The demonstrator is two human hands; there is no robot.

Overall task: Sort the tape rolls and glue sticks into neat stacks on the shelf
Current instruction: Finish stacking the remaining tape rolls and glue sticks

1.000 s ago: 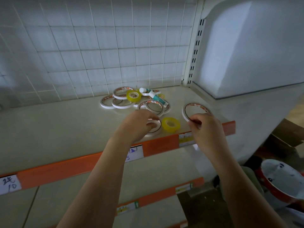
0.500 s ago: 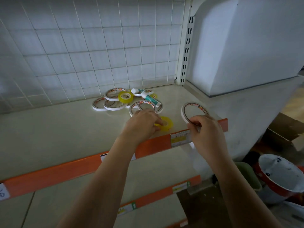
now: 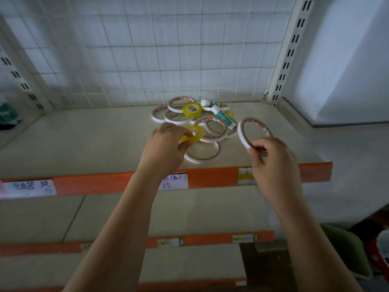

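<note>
Both hands hold tape rolls above the front of the shelf.

Nearest, two bare forearms reach up over lower shelves with orange edge strips. Left hand (image 3: 166, 147) pinches a small yellow tape roll (image 3: 193, 134) between thumb and curled fingers, lifted just above a flat white tape ring (image 3: 203, 155) lying near the front edge of the shelf (image 3: 84, 144). Right hand (image 3: 271, 159) grips a large white tape ring (image 3: 250, 131) by its lower rim, held tilted on edge, clear of the shelf surface. Orange price strip (image 3: 212, 179) below the hands carries handwritten labels. Farther back, a loose pile of white tape rings (image 3: 176, 114), overlapping; a second yellow roll (image 3: 192, 109) sits on top; a glue stick with teal body and white cap (image 3: 221, 115) lies across the right of the pile. White wire grid panel (image 3: 168, 49) behind.
</note>
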